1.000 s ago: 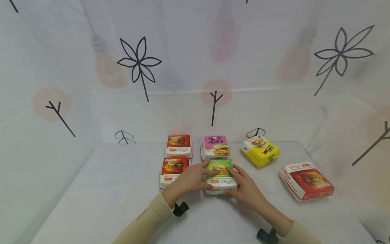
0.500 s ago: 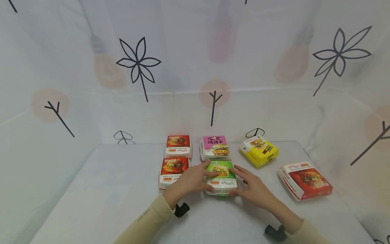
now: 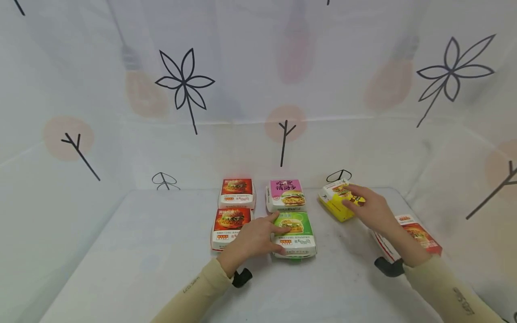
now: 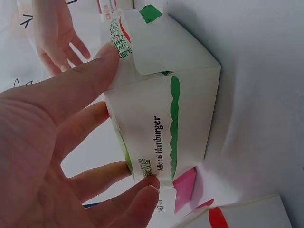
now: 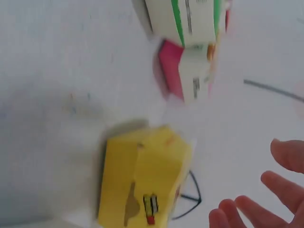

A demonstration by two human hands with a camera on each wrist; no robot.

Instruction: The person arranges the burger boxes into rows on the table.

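My left hand [image 3: 254, 237] holds the left side of a green-and-white hamburger box [image 3: 296, 244], thumb at its front corner and fingers spread over the top and toward the back. In the left wrist view, that box [image 4: 156, 123] shows white side panels lettered "Delicious Hamburger", with my left fingers [image 4: 102, 178] along its edge. To the right, my right hand [image 3: 369, 208] reaches over a yellow-and-white hamburger box [image 3: 335, 208] that sits turned at an angle. The right wrist view has the right fingers [image 5: 266, 204] apart from the yellow box [image 5: 142, 180], holding nothing.
Behind the green box lies a purple-topped box [image 3: 286, 195]. Two red-topped boxes, a rear one [image 3: 237, 194] and a front one [image 3: 231, 226], stand left of them. Another red box [image 3: 420, 237] lies at right, partly behind the right forearm. A patterned cloth wall [image 3: 234, 152] closes the back.
My right hand has left the right side of the green box and moved right and back, over the yellow box. The left hand stays on the green box.
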